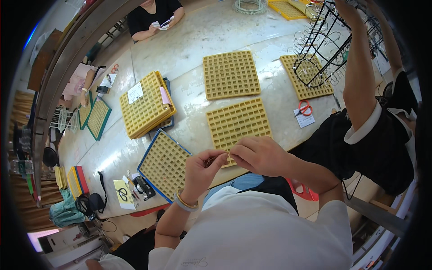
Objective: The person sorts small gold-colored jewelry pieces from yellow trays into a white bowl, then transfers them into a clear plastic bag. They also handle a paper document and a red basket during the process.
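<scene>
My left hand and my right hand meet fingertip to fingertip just above the near edge of a yellow tray with rows of square pockets. Both are closed in a pinch. Something tiny shows between the fingertips, too small to name. Thin reddish bits seem to lie in the curled fingers of my left hand. To the left of that hand a similar tray with a blue rim lies at an angle. Another yellow pocketed tray sits just beyond the near one.
A stack of yellow trays with paper slips stands left. At right, a black wire rack overhangs another tray, near orange-handled scissors and a person's arms. Green-rimmed trays lie far left. Another person sits across the table.
</scene>
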Available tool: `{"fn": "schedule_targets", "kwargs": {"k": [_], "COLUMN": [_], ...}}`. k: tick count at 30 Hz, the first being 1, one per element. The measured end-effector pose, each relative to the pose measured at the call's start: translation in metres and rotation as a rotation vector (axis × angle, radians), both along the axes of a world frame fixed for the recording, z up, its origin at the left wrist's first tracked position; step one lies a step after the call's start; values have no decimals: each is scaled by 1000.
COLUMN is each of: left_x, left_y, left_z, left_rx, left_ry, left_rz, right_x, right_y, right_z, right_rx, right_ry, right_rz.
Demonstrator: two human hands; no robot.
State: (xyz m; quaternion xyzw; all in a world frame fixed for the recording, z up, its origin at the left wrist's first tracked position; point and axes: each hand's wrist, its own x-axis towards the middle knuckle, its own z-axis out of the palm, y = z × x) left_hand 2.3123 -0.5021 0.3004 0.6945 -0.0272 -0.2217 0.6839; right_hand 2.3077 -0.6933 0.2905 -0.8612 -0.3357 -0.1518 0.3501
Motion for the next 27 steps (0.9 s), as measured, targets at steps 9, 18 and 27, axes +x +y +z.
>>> {"fn": "schedule_targets", "kwargs": {"k": [9, 18, 27], "left_x": [-1, 1, 3], "left_y": [1, 5, 5], "left_z": [-4, -4, -5], "left_rx": [87, 9, -106], "left_ry": [-96, -186, -82], "left_rz": [-21, -140, -202], "right_x": [1, 12, 9], "right_y": [-2, -12, -3], "right_z": [0, 15, 11], "right_rx": [13, 286, 390], "right_ry": [40, 697, 652], "right_rz": [9, 73, 36]}}
